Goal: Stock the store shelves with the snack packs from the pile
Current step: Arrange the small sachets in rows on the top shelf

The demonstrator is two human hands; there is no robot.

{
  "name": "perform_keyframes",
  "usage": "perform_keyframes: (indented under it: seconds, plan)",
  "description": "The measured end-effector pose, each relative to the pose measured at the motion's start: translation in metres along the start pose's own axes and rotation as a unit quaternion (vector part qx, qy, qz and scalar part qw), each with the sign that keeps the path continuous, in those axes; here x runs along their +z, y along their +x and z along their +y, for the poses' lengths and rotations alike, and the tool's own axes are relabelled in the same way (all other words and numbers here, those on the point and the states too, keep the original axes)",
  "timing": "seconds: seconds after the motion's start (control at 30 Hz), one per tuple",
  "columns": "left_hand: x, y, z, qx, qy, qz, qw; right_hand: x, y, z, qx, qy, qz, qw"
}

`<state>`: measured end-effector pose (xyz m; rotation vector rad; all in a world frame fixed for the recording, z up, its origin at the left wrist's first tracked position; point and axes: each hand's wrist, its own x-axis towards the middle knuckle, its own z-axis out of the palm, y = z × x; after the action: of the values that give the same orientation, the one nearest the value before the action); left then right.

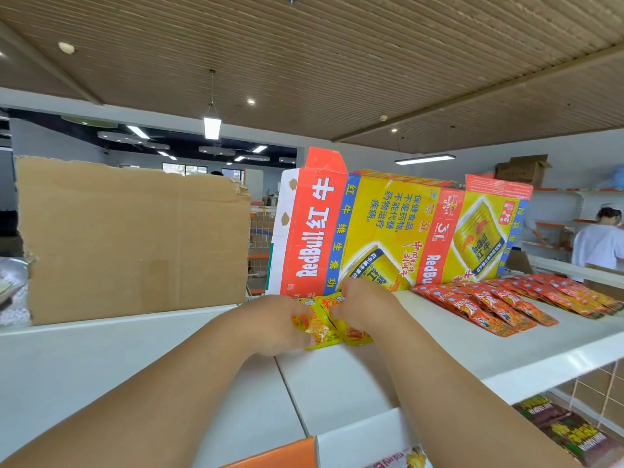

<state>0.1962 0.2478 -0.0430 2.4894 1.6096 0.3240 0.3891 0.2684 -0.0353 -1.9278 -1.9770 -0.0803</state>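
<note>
Both hands sit side by side on the white top shelf (506,356), close to its middle. The left hand (278,324) has its fingers curled over a small bunch of yellow snack packs (320,331), with the thumb pressed against their near edge. The right hand (366,304) grips the same bunch from the right, knuckles up and fingers folded down onto the packs. The packs lie on the shelf between the two hands, just in front of a flattened red and yellow drinks carton (388,228) that stands upright at the far edge. To the left of it stands a plain brown cardboard sheet (135,238). To the right, a row of red snack packs (506,307) lies overlapping on the shelf, well apart from the hands. Dark packs (570,437) lie on a lower shelf at the near right. A person in a white top (597,246) stands at the far right.
</note>
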Motion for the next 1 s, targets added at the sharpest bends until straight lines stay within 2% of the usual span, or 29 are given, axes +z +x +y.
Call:
perform_keyframes:
  seconds: [0.2,0.37,0.57,0.7,1.0]
  plan:
    - [-0.019,-0.011,-0.004,-0.019,-0.025,0.083,0.996,-0.005,-0.001,-0.003,-0.032,0.055,0.069,0.996]
    - [-0.029,-0.025,0.004,-0.044,0.041,0.155,0.986,-0.009,-0.002,-0.006,-0.074,0.123,0.105,0.984]
    - [-0.024,-0.045,0.017,-0.095,0.021,0.205,0.974,-0.005,-0.003,-0.018,-0.157,0.209,0.089,0.961]
    - [-0.018,-0.084,0.013,-0.135,0.018,0.229,0.964,-0.003,-0.007,-0.027,-0.215,0.245,0.042,0.944]
    - [-0.053,-0.208,-0.032,-0.270,0.012,0.288,0.919,-0.023,-0.046,-0.085,-0.337,0.218,-0.001,0.916]
